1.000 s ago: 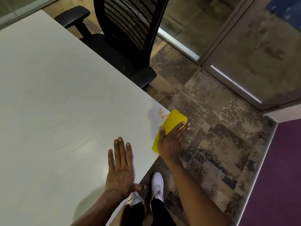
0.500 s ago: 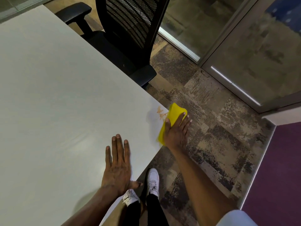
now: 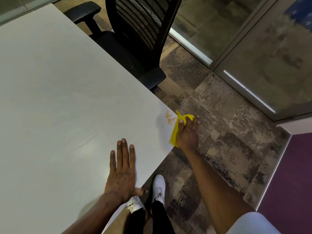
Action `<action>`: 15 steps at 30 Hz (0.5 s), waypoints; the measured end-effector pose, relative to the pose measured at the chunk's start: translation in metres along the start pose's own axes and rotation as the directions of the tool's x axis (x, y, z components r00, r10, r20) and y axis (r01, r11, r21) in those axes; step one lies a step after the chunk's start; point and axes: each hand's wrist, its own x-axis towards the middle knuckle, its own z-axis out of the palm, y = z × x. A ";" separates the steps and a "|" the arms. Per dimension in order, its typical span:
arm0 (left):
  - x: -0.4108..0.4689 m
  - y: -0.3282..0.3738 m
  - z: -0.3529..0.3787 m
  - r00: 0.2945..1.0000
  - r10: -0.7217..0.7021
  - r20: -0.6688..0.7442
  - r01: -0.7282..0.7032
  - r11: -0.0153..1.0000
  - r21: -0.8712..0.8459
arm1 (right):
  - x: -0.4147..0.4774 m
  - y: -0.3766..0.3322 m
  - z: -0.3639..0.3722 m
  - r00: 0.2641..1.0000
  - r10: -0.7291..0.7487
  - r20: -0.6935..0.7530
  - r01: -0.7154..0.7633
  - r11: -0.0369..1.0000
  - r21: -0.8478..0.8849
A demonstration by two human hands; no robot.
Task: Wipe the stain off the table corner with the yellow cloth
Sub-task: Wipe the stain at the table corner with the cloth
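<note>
The right hand (image 3: 187, 134) covers most of the cloth (image 3: 175, 130), pressing it flat-fingered on the surface (image 3: 67, 98) corner, just beside the orange stain (image 3: 170, 117). The left hand (image 3: 122, 168) lies open and empty, palm down. A black chair (image 3: 135, 39) stands behind the surface edge.

I see a table (image 3: 59, 98) with a smooth, pale top in a soft satin finish that catches a faint sheen near its front edge. At its far right corner, an orange stain (image 3: 169, 117) looks dry and streaky. Touching that corner is a yellow cloth (image 3: 175, 132), soft and matt. At the table's far edge, a chair (image 3: 143, 31) has a black mesh back and matt black plastic arms. The carpet (image 3: 219, 132) looks rough and mottled. My shoes (image 3: 158, 188) look like smooth white leather.
</note>
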 end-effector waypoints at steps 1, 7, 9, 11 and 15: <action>0.000 0.000 0.000 1.000 0.001 -0.005 -0.001 1.000 -0.005 | -0.007 0.002 0.002 0.999 -0.026 -0.024 0.027 0.999 0.034; -0.002 0.001 -0.001 0.997 0.013 -0.075 -0.015 1.000 -0.024 | -0.013 0.010 0.007 0.998 -0.053 -0.021 0.056 0.984 0.171; -0.003 0.001 -0.002 0.995 0.021 -0.094 -0.022 1.000 -0.014 | 0.004 0.010 0.001 0.997 -0.071 -0.019 0.073 0.973 0.218; -0.003 0.002 -0.003 0.992 0.029 -0.126 -0.029 1.000 0.001 | 0.020 0.009 -0.004 0.999 -0.042 0.011 0.037 0.967 0.253; -0.004 0.002 -0.002 0.990 0.033 -0.139 -0.031 0.999 0.011 | 0.050 0.011 -0.011 0.980 0.106 0.167 -0.161 0.915 0.371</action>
